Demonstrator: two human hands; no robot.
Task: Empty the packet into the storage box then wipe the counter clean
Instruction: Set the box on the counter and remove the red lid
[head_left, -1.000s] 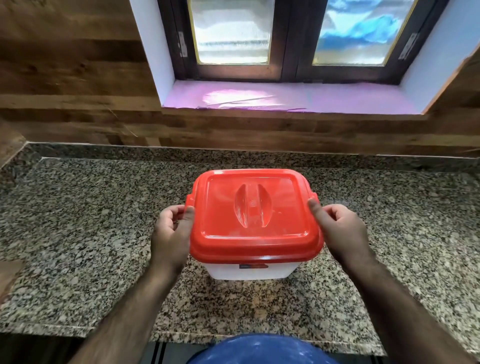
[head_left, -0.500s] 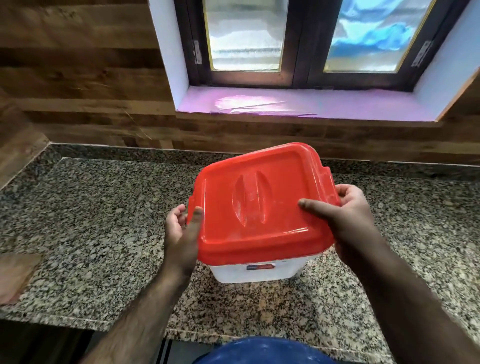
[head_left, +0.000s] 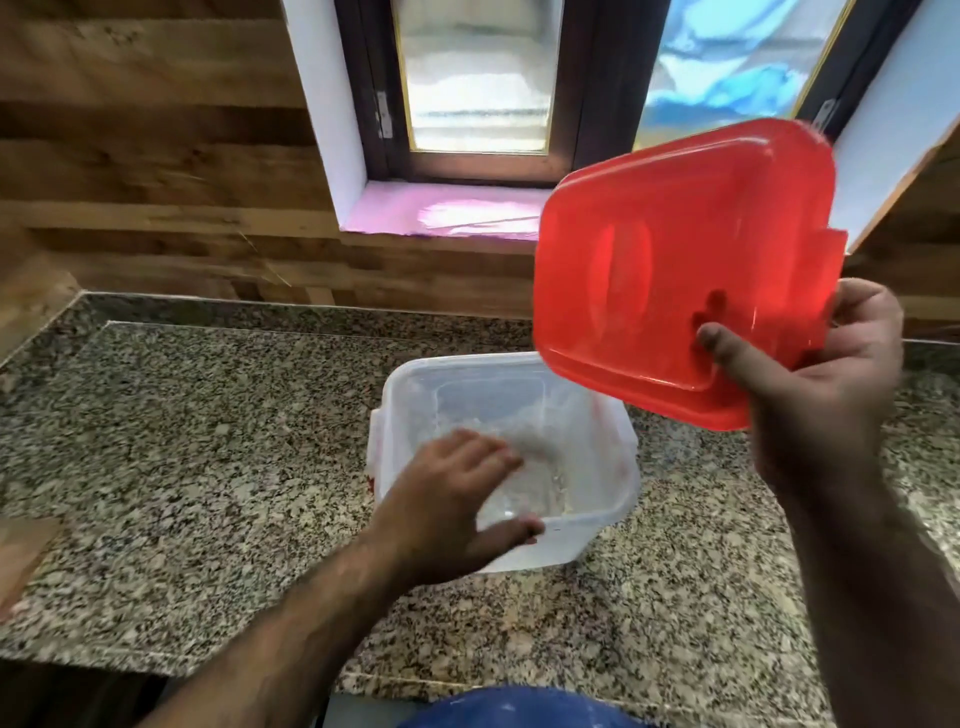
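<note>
The translucent white storage box (head_left: 597, 457) stands open on the granite counter (head_left: 208, 441), with a thin layer of whitish grains at its bottom. My right hand (head_left: 810, 395) holds the red lid (head_left: 675, 270) tilted in the air above and to the right of the box, thumb pressed on its underside. My left hand (head_left: 452, 499) rests on the box's near-left rim, thumb along the front edge and fingers spread over the opening. No packet is in view.
A wood-panelled wall (head_left: 156, 156) and a window with a pink sill (head_left: 441, 213) run behind the counter. A brown board corner (head_left: 21, 551) lies at the left edge. The counter's front edge (head_left: 467, 680) is close to my body.
My right hand lifted the red lid off the box and carried it up and to the right. My left hand shifted from the lid's side to the box's rim.
</note>
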